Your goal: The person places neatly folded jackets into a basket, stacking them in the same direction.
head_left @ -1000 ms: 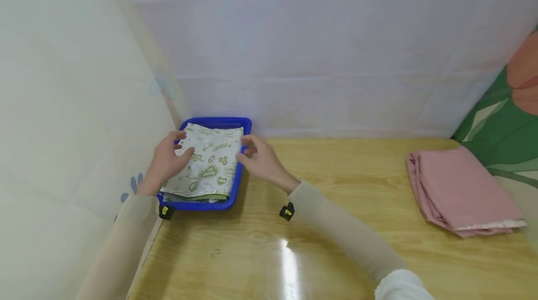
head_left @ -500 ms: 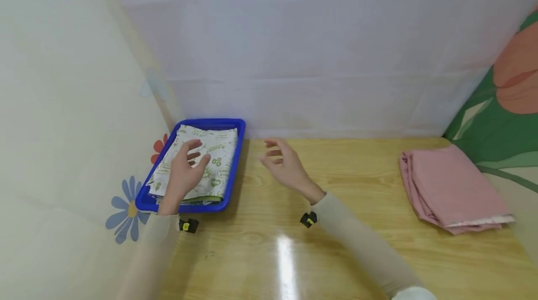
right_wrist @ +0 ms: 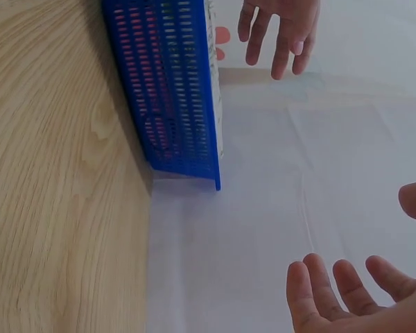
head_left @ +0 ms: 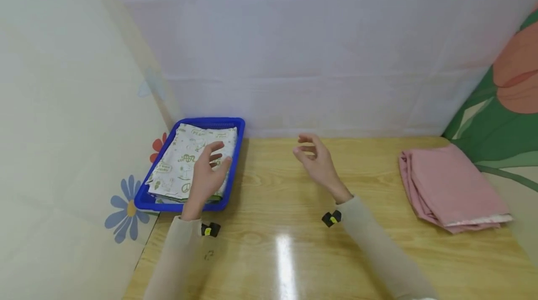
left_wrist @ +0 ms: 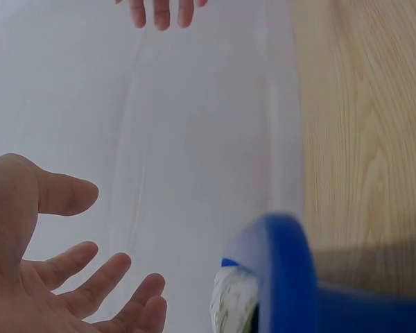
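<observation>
While the left hand (head_left: 207, 178) hangs above the near right part of the blue basket (head_left: 237, 150) in the head view, its grip wide and holding nothing, the likeliest trouble is a snag: a careless drop of the wrist could bring the black wrist device (head_left: 210, 229) against the rim and drag or tip it. The white printed cloth (head_left: 182, 160) lies folded inside, its layered front edge close to the rim, so a stray brush of the fingers might skew the top fold or pull it over the side. Over the desk (head_left: 273, 197), the right hand (head_left: 319, 162) has an equally wide, unfilled grip, well apart from the folded pink cloth (head_left: 458, 188), whose loose left layers could slip apart if only the top one were pinched.
</observation>
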`<state>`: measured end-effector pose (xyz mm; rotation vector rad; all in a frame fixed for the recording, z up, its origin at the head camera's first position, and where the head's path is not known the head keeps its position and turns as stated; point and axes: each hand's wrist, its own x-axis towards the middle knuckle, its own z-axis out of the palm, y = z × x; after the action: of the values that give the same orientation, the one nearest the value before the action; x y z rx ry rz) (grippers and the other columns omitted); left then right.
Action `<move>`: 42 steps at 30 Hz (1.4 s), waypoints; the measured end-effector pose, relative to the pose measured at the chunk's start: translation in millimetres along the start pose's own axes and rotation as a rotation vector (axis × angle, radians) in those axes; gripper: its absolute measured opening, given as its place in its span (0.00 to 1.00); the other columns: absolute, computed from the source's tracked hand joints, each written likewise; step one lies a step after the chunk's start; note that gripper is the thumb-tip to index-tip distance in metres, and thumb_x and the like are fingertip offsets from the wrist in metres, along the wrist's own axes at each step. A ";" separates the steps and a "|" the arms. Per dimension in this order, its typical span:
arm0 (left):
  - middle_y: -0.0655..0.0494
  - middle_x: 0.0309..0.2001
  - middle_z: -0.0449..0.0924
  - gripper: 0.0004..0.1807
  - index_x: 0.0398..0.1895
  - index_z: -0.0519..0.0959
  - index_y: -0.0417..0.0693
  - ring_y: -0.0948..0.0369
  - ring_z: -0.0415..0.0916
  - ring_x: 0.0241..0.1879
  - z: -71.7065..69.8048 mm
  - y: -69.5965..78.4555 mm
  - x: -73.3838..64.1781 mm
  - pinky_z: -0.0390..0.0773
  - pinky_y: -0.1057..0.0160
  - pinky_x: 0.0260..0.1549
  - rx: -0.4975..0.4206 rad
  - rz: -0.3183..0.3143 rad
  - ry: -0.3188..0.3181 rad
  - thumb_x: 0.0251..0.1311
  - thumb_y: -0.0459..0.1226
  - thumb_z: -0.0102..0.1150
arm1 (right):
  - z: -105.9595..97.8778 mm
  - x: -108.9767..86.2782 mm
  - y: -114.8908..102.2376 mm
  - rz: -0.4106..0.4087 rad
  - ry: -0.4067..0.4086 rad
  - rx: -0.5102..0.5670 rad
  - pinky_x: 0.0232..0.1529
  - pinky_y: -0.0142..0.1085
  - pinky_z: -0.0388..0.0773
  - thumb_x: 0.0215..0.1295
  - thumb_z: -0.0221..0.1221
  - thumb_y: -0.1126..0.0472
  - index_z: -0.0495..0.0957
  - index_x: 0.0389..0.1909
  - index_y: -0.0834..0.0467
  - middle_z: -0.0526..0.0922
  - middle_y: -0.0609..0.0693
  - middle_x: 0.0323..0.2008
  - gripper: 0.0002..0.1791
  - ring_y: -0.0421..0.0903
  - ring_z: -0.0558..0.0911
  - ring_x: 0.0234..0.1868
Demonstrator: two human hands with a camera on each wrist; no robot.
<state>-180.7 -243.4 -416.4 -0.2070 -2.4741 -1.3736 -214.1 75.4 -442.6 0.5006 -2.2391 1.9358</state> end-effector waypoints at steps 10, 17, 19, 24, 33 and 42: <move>0.38 0.71 0.75 0.29 0.74 0.70 0.40 0.35 0.77 0.64 31.6 11.8 2.2 0.78 0.35 0.62 0.007 0.056 -0.018 0.73 0.35 0.64 | -44.2 -10.9 10.1 0.006 0.036 -0.045 0.64 0.46 0.80 0.81 0.60 0.59 0.68 0.75 0.61 0.74 0.61 0.68 0.27 0.61 0.79 0.66; 0.40 0.72 0.75 0.30 0.74 0.70 0.40 0.37 0.76 0.66 49.1 23.0 3.7 0.77 0.37 0.66 -0.030 0.036 -0.018 0.71 0.33 0.66 | -76.2 -15.0 10.9 -0.014 0.091 -0.061 0.56 0.23 0.78 0.80 0.59 0.62 0.67 0.74 0.64 0.73 0.62 0.67 0.27 0.61 0.79 0.65; 0.42 0.73 0.74 0.31 0.75 0.69 0.42 0.39 0.75 0.67 56.0 25.2 3.4 0.76 0.39 0.67 -0.039 0.032 -0.039 0.71 0.35 0.66 | -86.1 -17.0 11.1 -0.019 0.107 -0.082 0.56 0.21 0.78 0.80 0.59 0.62 0.67 0.74 0.64 0.73 0.63 0.67 0.27 0.62 0.78 0.65; 0.44 0.73 0.74 0.31 0.75 0.70 0.46 0.42 0.77 0.66 75.1 31.5 4.0 0.77 0.38 0.65 -0.067 0.047 -0.069 0.71 0.36 0.66 | -109.2 -22.4 13.0 -0.015 0.135 -0.150 0.57 0.21 0.77 0.81 0.58 0.62 0.66 0.75 0.65 0.72 0.65 0.68 0.27 0.59 0.78 0.64; 0.43 0.72 0.75 0.31 0.75 0.70 0.42 0.38 0.77 0.65 103.8 45.7 8.4 0.78 0.37 0.62 -0.100 0.083 -0.092 0.72 0.36 0.66 | -143.4 -33.0 12.9 0.041 0.214 -0.227 0.56 0.21 0.75 0.81 0.59 0.58 0.65 0.77 0.63 0.73 0.63 0.69 0.30 0.45 0.78 0.62; 0.43 0.73 0.74 0.31 0.75 0.70 0.43 0.40 0.77 0.65 127.8 59.9 11.9 0.79 0.39 0.62 -0.099 0.108 -0.142 0.72 0.38 0.66 | -164.3 -43.0 15.5 0.060 0.280 -0.230 0.54 0.18 0.76 0.79 0.61 0.60 0.67 0.76 0.64 0.73 0.60 0.67 0.30 0.32 0.77 0.56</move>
<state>-200.3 -103.6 -427.8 -0.4683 -2.4675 -1.4841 -197.3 245.2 -444.0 0.1250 -2.2720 1.6247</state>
